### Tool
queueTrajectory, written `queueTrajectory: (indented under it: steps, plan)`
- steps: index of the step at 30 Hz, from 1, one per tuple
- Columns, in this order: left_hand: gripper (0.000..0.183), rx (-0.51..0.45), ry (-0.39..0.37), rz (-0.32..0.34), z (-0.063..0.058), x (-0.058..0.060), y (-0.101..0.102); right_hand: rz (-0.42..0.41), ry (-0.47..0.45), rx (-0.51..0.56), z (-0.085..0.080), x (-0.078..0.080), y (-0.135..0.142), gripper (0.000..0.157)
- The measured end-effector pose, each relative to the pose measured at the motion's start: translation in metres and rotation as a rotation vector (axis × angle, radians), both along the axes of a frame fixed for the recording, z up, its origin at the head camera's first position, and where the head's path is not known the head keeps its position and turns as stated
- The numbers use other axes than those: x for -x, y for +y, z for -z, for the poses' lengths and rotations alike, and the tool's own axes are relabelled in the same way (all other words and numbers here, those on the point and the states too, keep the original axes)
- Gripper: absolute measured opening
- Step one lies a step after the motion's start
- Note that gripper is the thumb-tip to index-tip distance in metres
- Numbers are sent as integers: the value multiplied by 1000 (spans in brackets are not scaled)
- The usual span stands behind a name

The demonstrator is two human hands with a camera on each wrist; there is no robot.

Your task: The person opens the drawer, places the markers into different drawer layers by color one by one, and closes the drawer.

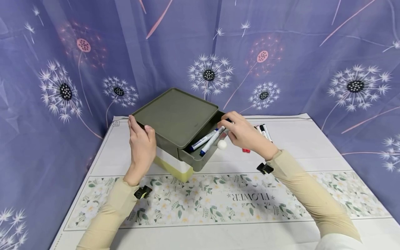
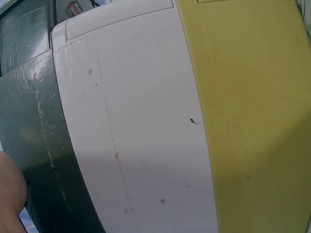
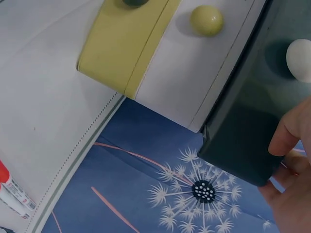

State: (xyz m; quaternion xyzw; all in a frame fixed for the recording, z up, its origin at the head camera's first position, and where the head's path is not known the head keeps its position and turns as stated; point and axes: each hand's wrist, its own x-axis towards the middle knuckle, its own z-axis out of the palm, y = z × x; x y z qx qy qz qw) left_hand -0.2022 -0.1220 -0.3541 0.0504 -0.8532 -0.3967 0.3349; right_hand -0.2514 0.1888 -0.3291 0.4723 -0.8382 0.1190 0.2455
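A small drawer cabinet stands on the table, dark green on top, white in the middle and yellow below. Its green top drawer is pulled partly out, with several white markers inside, blue caps showing on some. My left hand presses against the cabinet's left side, fingers straight, thumb by the top edge. At the drawer's far front corner, my right hand grips the edge, thumb on the front face in the right wrist view. A white round knob sits beside the thumb. Some right fingertips are hidden.
More markers lie on the table right of the cabinet, with red caps partly under my right forearm. A yellow knob sticks out from the white drawer. A purple dandelion curtain hangs behind the table.
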Motion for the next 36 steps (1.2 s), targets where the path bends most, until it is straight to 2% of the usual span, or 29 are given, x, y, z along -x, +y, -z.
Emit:
queueTrajectory:
  steps: [11, 19, 28, 36]
  plan:
    - [61, 3, 1, -2, 0, 1, 0, 17, -45, -3, 4, -2, 0, 34]
    - [61, 5, 4, -3, 0, 2, 0, -6, -61, 30, 6, -2, 1, 38]
    - [61, 3, 1, -9, 1, 3, 0, 7, -64, -11, 3, -5, 0, 38]
    - [61, 1, 7, -6, 2, 3, 0, -34, -101, 90, 3, -8, 4, 41]
